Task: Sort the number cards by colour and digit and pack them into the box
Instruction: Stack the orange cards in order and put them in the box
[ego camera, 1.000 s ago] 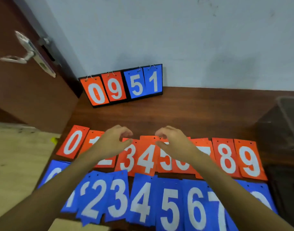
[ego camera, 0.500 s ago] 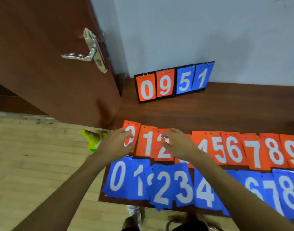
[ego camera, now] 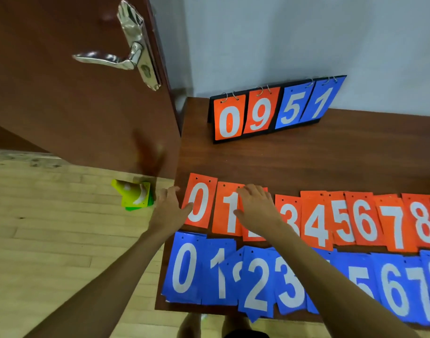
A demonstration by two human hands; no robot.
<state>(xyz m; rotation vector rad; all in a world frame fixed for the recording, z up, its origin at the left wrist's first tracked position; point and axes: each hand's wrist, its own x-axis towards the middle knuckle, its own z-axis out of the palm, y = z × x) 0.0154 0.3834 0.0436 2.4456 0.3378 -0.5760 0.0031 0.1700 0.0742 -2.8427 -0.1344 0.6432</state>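
Observation:
Two rows of number cards lie on the brown table (ego camera: 282, 162): an orange row behind and a blue row in front, digits rising from left to right. My left hand (ego camera: 168, 209) rests at the table's left edge, its thumb touching the orange 0 card (ego camera: 200, 200). My right hand (ego camera: 256, 207) lies flat with spread fingers over the orange 2 card (ego camera: 254, 236), fingertips on the orange 1 card (ego camera: 227, 208). The blue 0 card (ego camera: 183, 268) and blue 2 card (ego camera: 258, 284) lie nearer me. No box is in view.
A flip scoreboard (ego camera: 275, 109) showing 0 9 5 1 leans against the wall at the back. A brown door with a metal handle (ego camera: 116, 57) stands left of the table. A green-yellow cone (ego camera: 134, 195) lies on the wooden floor.
The view has swung left and both hands have slid left along the orange row, from the 3–5 cards to the 0, 1 and 2 cards.

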